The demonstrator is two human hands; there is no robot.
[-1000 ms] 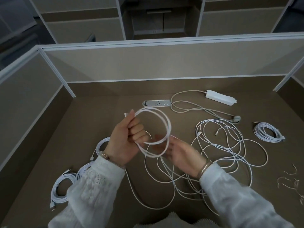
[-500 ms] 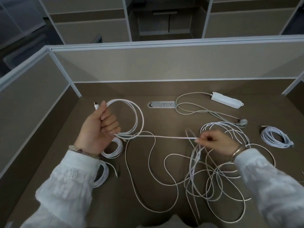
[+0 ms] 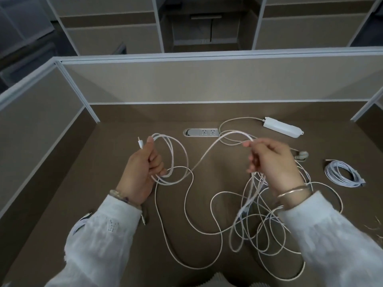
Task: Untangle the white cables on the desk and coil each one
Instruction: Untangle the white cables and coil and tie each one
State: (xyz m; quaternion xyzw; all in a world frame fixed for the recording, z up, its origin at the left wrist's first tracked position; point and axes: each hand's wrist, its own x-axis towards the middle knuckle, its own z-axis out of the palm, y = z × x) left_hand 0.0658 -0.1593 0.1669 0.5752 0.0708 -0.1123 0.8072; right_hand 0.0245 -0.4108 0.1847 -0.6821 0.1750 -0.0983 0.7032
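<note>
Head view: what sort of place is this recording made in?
Most likely an open-plan office cubicle: beige partition panels wall in a brown desk, a socket strip is set into the desktop, and more partitioned bays show behind.

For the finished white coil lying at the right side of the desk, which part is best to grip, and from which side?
Grip the finished coil across its bundled strands on the near-left arc, coming from above with the right hand. It lies flat, so the fingers can probably pinch all the loops together; its plug end at the lower right may dangle.

text: none legible | power strip (image 3: 282,127): unmarked; desk socket panel (image 3: 201,132): no readable label
</note>
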